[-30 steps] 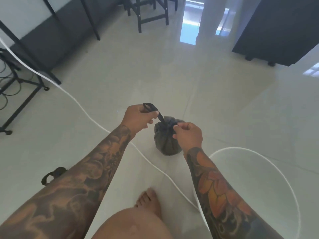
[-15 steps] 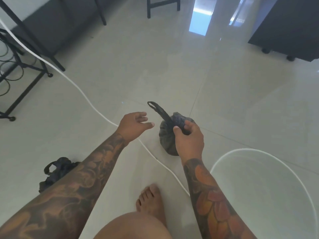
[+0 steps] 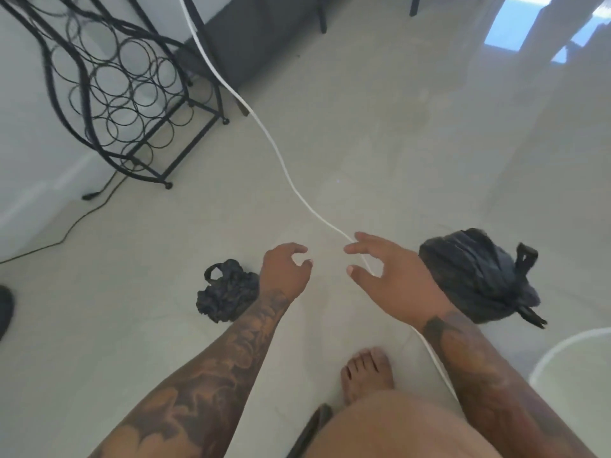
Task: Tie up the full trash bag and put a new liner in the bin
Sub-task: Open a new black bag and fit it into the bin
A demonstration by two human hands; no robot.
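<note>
Trash bag [image 3: 476,276] black, crinkled, knotted, on glossy floor [image 3: 380,127]; hands empty.

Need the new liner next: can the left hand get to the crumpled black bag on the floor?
Probably yes. The left hand is empty, fingers loose, right beside the crumpled black bag, with only bare floor around it.

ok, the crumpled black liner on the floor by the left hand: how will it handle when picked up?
The crumpled liner is probably floppy: it lies in a loose, wrinkled heap. Likely very light, thin film with nothing visibly inside. Its handle loop sticks up at one end, so fingers could hook it, though the rest would likely dangle and unfold.
</note>
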